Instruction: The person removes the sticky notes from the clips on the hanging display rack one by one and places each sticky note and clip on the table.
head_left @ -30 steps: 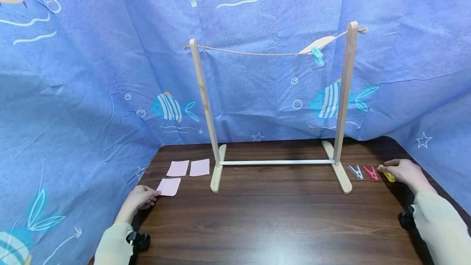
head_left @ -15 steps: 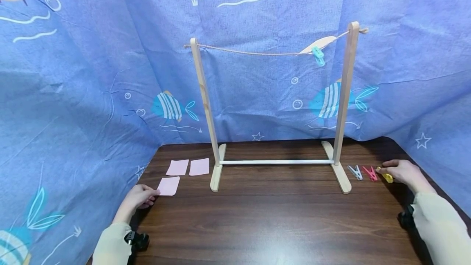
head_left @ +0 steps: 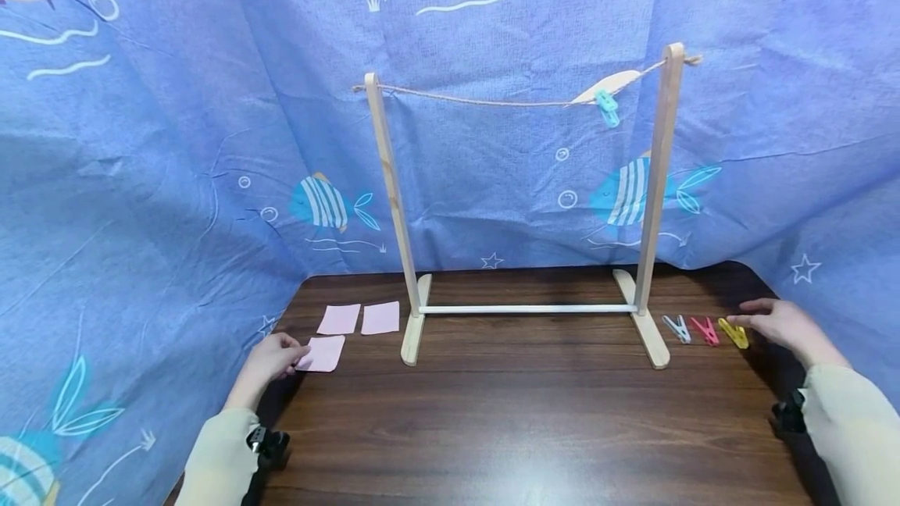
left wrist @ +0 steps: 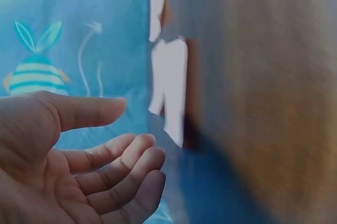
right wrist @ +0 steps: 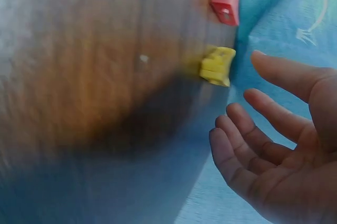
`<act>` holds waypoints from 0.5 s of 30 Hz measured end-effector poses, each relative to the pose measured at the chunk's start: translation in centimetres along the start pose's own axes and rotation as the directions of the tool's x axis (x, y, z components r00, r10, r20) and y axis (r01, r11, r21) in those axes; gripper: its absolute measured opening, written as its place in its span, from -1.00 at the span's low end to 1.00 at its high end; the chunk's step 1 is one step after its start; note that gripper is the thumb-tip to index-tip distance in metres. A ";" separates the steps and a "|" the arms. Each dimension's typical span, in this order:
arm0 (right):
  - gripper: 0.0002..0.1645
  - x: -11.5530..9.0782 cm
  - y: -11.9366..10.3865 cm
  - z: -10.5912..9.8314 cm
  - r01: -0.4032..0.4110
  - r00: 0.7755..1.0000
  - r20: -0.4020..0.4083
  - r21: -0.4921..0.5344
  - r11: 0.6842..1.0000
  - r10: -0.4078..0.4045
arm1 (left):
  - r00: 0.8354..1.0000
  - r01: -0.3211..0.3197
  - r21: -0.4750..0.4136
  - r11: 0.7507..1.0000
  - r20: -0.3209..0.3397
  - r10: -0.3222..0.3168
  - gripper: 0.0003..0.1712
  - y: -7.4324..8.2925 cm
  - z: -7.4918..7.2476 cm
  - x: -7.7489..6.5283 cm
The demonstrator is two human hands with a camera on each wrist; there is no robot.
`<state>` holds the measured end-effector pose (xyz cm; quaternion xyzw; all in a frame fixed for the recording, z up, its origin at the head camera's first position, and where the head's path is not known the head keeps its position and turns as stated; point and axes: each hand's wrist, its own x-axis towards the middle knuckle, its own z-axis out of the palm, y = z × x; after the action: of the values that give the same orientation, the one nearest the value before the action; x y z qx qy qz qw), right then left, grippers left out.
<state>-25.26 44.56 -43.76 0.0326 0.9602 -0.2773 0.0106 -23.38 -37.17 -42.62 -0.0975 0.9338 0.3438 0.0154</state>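
Observation:
My left hand (head_left: 270,359) is at the left edge of the nearest pink paper square (head_left: 325,354), its fingertips overlapping that edge in the head view. In the left wrist view, the thumb and loosely bent fingers of the left hand (left wrist: 100,166) are apart with nothing between them. Two more pink squares, one of them a paper square (head_left: 380,318), lie just behind. On the right, my right hand (head_left: 791,326) hovers beside a yellow clothespin (head_left: 733,334), fingers spread and holding nothing. A red clothespin (head_left: 706,332) and a light blue clothespin (head_left: 677,329) lie in line with it.
A wooden rack with a left post (head_left: 391,186), a right post (head_left: 661,186) and a white crossbar (head_left: 527,309) stands at the back of the brown table (head_left: 520,412). From its string (head_left: 478,102) hangs a pale piece (head_left: 615,84) with a teal clothespin (head_left: 607,108).
My right hand has drawn back to the right from the yellow clothespin, which stays on the table. My left hand has shifted slightly up and over the near pink square's edge.

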 end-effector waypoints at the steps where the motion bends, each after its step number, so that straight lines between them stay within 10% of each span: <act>1: -0.19 -0.1 -0.1 -0.2 0.008 1.000 -0.001 -0.005 1.000 -0.008 | 1.000 -0.026 0.030 0.999 -0.005 0.026 -0.68 0.5 -0.1 0.1; 15: -0.15 -1.2 -3.6 -4.9 0.056 0.987 -0.155 0.027 0.998 -0.051 | 0.976 -0.217 0.090 0.972 0.002 0.218 -0.60 10.9 -0.5 2.3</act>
<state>-24.31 44.11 -37.62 0.0285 0.9543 -0.2889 -0.0718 -27.71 -29.83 -35.48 0.0047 0.9534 0.3007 -0.0215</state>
